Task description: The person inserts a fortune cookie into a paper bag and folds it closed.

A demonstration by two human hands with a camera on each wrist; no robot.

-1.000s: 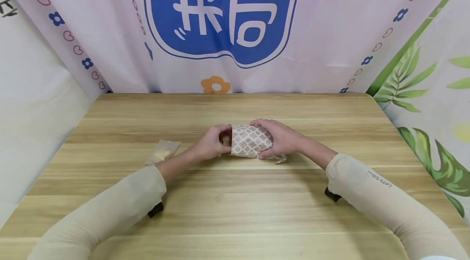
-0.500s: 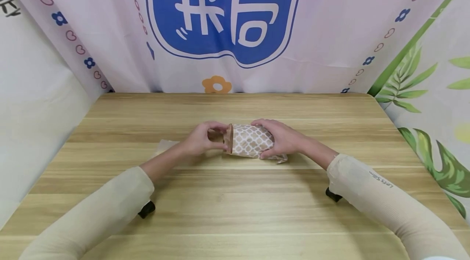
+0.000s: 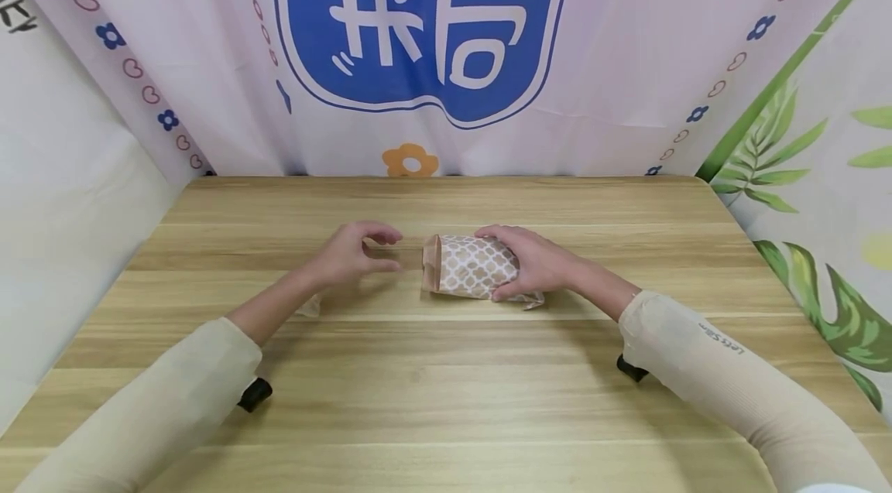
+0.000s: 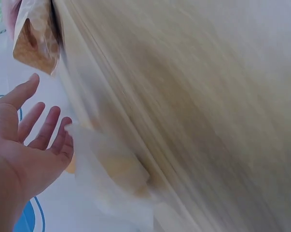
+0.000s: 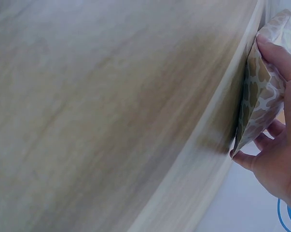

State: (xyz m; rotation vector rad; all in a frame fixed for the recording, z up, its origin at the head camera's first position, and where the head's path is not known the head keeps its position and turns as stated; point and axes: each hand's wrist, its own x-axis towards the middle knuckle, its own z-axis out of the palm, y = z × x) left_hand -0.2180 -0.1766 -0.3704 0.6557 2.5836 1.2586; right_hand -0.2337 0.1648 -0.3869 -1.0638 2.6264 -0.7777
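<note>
A brown paper bag (image 3: 474, 267) with a white lattice pattern lies on its side on the table, its mouth facing left. My right hand (image 3: 533, 261) grips its closed right end, thumb on the near side and fingers over the far side. In the right wrist view the paper bag (image 5: 263, 92) bulges between thumb and fingers. My left hand (image 3: 351, 255) is off the bag's mouth, fingers spread and loosely bent around nothing. Beneath it, a translucent pouch (image 4: 114, 169) with something pale yellow inside lies on the table, mostly hidden by the forearm in the head view.
The wood-grain table (image 3: 446, 385) reaches back to a printed cloth backdrop (image 3: 627, 52) with a blue emblem. White cloth hangs at the left, and a leaf-patterned sheet (image 3: 801, 191) stands at the right. Both forearms wear beige sleeves (image 3: 732, 369).
My left hand has come out of the bag's mouth and moved left over the pouch, leaving the bag's open end in sight. The right hand and the bag have stayed in place.
</note>
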